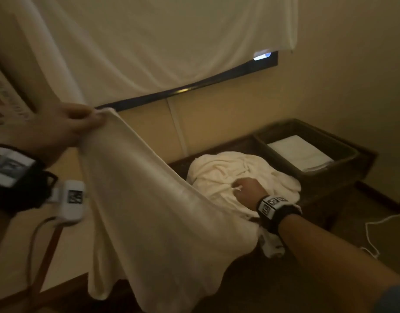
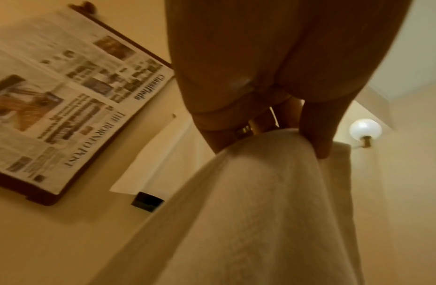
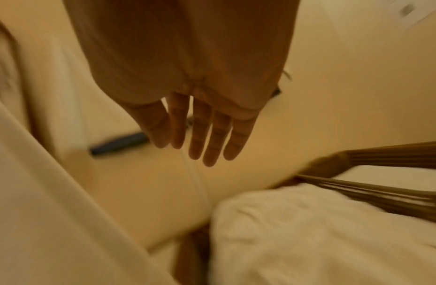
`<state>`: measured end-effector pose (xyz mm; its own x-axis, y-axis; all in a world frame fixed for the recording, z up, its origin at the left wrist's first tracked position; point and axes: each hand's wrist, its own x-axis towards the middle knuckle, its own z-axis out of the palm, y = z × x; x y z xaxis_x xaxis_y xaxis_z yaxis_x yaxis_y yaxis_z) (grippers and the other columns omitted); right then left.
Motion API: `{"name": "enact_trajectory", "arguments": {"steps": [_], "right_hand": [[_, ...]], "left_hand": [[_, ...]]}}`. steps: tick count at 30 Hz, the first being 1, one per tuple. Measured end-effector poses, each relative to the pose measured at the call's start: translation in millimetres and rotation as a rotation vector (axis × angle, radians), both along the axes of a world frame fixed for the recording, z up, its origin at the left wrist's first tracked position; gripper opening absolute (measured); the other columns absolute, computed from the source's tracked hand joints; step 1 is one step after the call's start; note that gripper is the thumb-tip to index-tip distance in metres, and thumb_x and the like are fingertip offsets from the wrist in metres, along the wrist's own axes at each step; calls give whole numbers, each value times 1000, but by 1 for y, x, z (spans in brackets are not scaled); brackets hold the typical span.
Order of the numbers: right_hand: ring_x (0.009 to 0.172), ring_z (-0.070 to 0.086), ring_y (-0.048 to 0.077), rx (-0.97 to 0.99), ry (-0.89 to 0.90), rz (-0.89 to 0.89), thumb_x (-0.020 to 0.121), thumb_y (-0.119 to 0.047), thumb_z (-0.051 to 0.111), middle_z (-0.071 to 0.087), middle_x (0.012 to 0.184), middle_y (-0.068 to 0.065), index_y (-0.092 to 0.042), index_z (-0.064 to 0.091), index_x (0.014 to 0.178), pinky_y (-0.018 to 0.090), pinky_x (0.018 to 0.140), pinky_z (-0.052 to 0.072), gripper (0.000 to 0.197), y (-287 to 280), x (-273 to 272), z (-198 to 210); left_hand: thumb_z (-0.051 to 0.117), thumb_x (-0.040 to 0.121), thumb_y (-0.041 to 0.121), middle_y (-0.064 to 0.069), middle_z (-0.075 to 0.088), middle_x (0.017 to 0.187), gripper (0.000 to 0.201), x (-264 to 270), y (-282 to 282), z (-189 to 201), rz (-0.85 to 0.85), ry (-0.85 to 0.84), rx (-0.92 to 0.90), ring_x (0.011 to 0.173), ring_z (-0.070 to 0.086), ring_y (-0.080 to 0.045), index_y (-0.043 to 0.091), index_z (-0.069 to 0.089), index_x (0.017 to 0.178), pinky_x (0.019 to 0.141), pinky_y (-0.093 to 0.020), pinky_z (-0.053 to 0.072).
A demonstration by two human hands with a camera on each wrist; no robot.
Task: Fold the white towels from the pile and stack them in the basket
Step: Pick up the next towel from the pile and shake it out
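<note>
My left hand (image 1: 81, 119) is raised at the left and pinches the top edge of a white towel (image 1: 149, 211), which hangs down in a long drape. In the left wrist view the fingers (image 2: 316, 133) grip the same towel (image 2: 248, 212). A crumpled pile of white towels (image 1: 221, 170) lies on a dark table. My right hand (image 1: 246, 188) reaches over the pile; in the right wrist view its fingers (image 3: 199, 135) are straight and spread, holding nothing, above the pile (image 3: 309, 231). A dark woven basket (image 1: 343, 154) at the right holds folded white towels (image 1: 300, 154).
A white cloth (image 1: 160, 41) hangs on the wall behind, above a dark rail (image 1: 194, 88). A framed newspaper (image 2: 65, 100) and a wall lamp (image 2: 365, 130) are on the wall. A white cable (image 1: 375, 227) runs across the floor at the right.
</note>
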<state>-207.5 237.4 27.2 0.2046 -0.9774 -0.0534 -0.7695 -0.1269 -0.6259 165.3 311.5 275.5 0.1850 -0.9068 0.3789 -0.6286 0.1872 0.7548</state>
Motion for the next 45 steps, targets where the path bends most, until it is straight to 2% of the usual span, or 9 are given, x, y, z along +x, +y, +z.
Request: {"name": "enact_trajectory", "arguments": {"steps": [6,12,15,22,26,31,34,39,45], "right_hand": [[108,61,11,-147,-674,514,94,-18,62,61,122,-6,-21,58,129,30,93,53,36,13,104,167],[94,63,38,-326,-550,638,89,-37,61,68,97,19,-8,70,100,58,86,50,32,17,139,230],[78,64,23,-529,-527,604,94,-16,60,67,83,10,-6,68,91,39,72,54,13,13,156,245],[80,56,-2,-693,-520,534,95,-6,51,62,90,-9,-18,68,100,2,61,40,21,16,178,304],[82,54,-2,-741,-484,523,96,-8,50,63,95,-7,-19,69,101,6,63,38,22,15,174,324],[85,55,5,-822,-489,474,95,-7,50,64,95,-5,-17,69,99,8,67,37,22,12,170,336],[80,52,-1,-837,-511,403,95,-4,47,61,89,-8,-16,68,98,9,64,37,25,1,160,339],[74,51,1,-807,-520,249,92,1,42,59,84,-6,-18,66,94,0,54,33,31,-20,140,322],[98,55,23,-717,-303,162,91,-2,48,56,100,2,-13,68,100,17,72,37,25,-37,133,292]], "left_hand": [[67,83,51,13,74,83,15,-66,14,-8,-138,-288,-16,83,69,-18,41,77,87,78,-47,57],[68,90,32,14,72,73,14,-62,26,3,-68,-219,-173,73,66,-5,24,79,90,69,-32,55],[67,91,24,22,65,64,10,-59,31,8,-12,-118,-251,65,61,2,22,76,88,61,-15,46],[66,92,31,11,67,85,7,-56,37,-17,112,120,-401,82,67,-15,25,69,91,73,-46,59],[67,88,28,13,65,81,7,-59,25,-52,193,167,-311,74,67,-20,30,65,82,69,-50,58],[64,89,32,7,68,90,9,-63,9,-92,148,164,-149,85,65,-15,24,66,88,73,-36,56],[60,80,53,-1,72,93,41,-61,7,-126,60,225,-63,89,68,-22,16,71,96,79,-52,56],[56,77,68,-18,71,83,68,-52,11,-156,109,284,-56,76,69,-24,2,71,85,72,-44,56],[65,92,22,0,41,54,43,-24,16,-104,303,259,-115,55,34,-13,12,47,55,55,-31,29]]}}
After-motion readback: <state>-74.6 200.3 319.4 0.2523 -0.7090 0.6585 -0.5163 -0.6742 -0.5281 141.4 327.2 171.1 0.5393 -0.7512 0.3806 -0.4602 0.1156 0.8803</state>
